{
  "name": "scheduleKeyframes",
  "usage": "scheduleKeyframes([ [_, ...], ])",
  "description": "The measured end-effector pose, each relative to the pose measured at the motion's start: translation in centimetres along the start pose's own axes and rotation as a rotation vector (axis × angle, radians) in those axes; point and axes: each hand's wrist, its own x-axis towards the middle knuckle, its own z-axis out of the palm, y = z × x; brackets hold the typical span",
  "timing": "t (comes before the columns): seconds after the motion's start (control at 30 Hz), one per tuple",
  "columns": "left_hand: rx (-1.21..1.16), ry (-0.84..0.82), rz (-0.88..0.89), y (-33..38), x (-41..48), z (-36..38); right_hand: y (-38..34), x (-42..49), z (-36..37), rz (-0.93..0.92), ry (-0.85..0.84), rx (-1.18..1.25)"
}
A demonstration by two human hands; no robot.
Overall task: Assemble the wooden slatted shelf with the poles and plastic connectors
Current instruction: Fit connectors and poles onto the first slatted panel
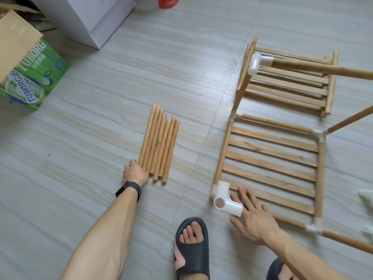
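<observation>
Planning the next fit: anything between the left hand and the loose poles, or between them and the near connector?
Nothing visible. The left hand touches the poles; bare floor separates them from the connector by the right hand.

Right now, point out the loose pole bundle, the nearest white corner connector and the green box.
Loose pole bundle (159, 144), head view, middle of the bundle.
White corner connector (230, 205), head view, its near horizontal arm.
Green box (40, 73), head view, printed side face.
</observation>
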Motion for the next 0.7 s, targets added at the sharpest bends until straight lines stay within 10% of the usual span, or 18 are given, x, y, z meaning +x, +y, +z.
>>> scheduleKeyframes([
  [0.43,-0.345,0.055,0.059,-0.4,-1.7,-3.4,0.0,-0.7,-1.1,0.004,0.014,0.044],
  [0.7,-0.335,0.109,0.639,3.8,-12.8,-9.3,-1.4,-9.2,-8.6,0.058,0.401,1.014],
])
